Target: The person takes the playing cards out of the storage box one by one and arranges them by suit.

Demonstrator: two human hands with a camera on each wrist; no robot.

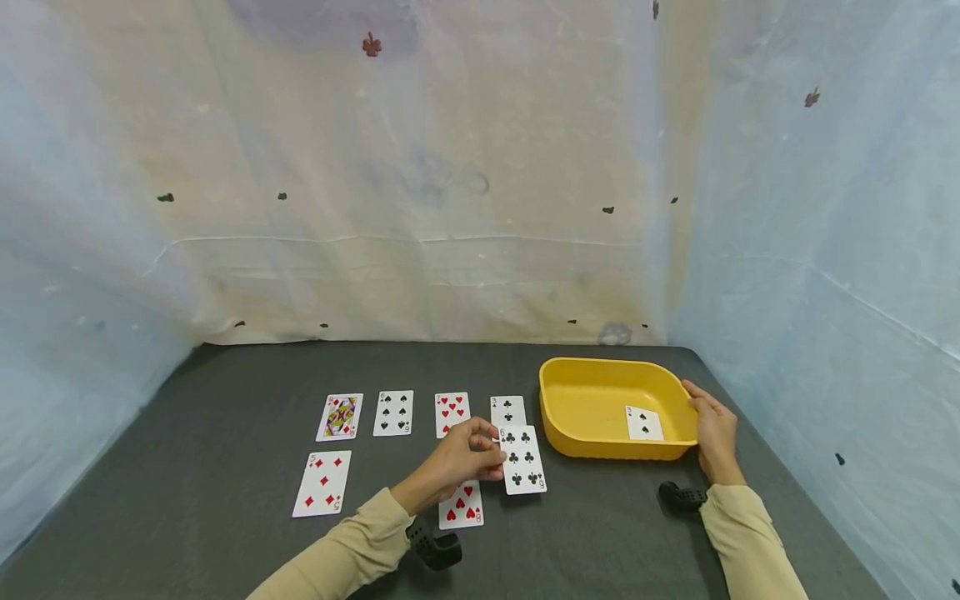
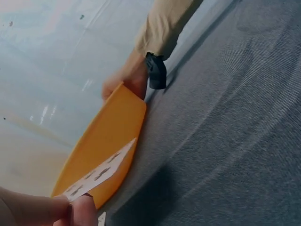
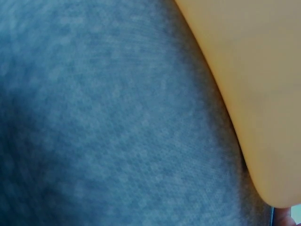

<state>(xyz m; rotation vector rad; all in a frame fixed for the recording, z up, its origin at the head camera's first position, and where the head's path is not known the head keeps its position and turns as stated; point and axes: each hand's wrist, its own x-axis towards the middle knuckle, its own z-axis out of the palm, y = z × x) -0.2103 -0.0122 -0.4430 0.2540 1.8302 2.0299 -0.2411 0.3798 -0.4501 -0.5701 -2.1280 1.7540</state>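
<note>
My left hand (image 1: 461, 458) pinches a six of clubs playing card (image 1: 523, 460) by its left edge. The card is held face up above the dark cloth, and in the left wrist view the card (image 2: 103, 172) is tilted, with thumb and fingertip at its near end. My right hand (image 1: 716, 433) grips the right end of a yellow tray (image 1: 592, 365). Inside the tray lies a low black-suited card (image 1: 644, 423). The right wrist view shows the tray's outer wall (image 3: 263, 70) close up, with only a bit of finger at the bottom corner.
Face-up cards lie left of the tray: a diamond face card (image 1: 340, 417), a six of spades (image 1: 393, 413), a heart card (image 1: 452, 407), a club card (image 1: 507, 407) and a five of diamonds (image 1: 322, 483). Another heart card (image 1: 462, 510) is partly under my left hand. Sheeting hangs behind.
</note>
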